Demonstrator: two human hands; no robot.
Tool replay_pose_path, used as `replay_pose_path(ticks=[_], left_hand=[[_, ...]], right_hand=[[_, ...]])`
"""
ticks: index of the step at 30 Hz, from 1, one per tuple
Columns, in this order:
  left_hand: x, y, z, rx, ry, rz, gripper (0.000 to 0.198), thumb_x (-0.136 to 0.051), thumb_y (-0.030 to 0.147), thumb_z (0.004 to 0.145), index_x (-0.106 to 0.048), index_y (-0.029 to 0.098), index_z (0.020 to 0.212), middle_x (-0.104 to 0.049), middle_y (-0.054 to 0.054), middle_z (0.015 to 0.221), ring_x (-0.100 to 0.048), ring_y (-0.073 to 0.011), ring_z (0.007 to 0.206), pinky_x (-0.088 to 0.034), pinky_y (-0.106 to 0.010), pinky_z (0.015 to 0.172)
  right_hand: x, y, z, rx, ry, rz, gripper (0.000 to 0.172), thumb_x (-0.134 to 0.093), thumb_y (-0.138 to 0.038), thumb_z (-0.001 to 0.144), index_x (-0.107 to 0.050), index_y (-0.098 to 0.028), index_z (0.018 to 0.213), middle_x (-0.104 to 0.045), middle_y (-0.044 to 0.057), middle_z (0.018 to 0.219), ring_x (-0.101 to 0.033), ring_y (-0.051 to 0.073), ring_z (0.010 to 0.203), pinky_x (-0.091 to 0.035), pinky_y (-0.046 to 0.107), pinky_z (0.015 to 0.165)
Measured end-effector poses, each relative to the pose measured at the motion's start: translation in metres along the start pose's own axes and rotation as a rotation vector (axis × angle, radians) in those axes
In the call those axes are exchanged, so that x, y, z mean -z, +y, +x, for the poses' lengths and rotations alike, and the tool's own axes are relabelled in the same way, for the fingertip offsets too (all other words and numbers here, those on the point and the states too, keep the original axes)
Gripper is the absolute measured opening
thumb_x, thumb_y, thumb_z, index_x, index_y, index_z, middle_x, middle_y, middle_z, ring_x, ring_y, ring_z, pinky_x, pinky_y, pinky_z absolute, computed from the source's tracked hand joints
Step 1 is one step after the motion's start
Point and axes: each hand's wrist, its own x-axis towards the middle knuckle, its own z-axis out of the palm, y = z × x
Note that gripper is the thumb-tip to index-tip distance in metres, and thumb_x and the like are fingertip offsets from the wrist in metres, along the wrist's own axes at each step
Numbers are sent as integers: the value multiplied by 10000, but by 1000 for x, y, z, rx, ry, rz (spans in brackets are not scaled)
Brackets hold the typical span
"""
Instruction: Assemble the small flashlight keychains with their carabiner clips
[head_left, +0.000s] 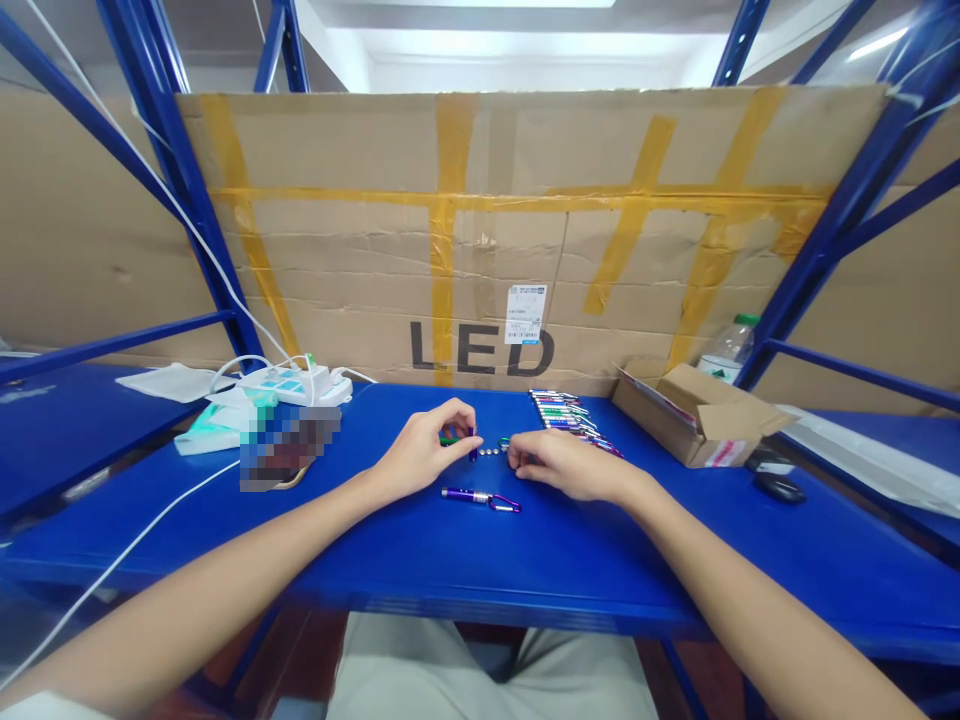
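Observation:
My left hand [426, 447] pinches a short dark purple flashlight tube [473, 446] upright between thumb and fingers. Just right of it, small silver button cells [490, 452] lie in a row on the blue table. My right hand [551, 462] is at the right end of that row, its fingers curled together; whatever they hold is hidden. Behind both hands lies something green, mostly covered, with a green clip end [504, 441] showing. In front of the hands rests a purple keychain flashlight [465, 495] with a carabiner clip [505, 504].
Several keychain flashlights [559, 410] lie lined up behind my right hand. An open cardboard box [686, 415], a bottle [729, 350] and a black mouse [780, 487] are at the right. A power strip [289, 384] and a blurred phone [289, 455] lie left. A large carton [352, 270] backs the table.

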Motion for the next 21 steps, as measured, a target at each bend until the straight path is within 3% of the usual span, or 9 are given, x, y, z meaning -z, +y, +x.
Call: replay_pose_path(ticks=[14,21], left_hand=[[0,-2,0,12,-16,-5,187,-760,375,998,-658,231,1061,-763,14,971,-714,-157,876,-549,-286,844],[-2,-5,0,39,-31,-29,275,-804,396,970,-665,237,1146,-796,-7,1023,-747,-183,933,-565,-316,901]], right_hand=[[-4,0,4,29,101,9,66,-586,-186,1042,-611,-228,998,-699,40,1005,-634,216,922,-450,327,828],[-1,-9,5,-15,268,199,109,-575,-320,1076,-581,-233,1011,-688,3,872,-605,191,782,-440,315,746]])
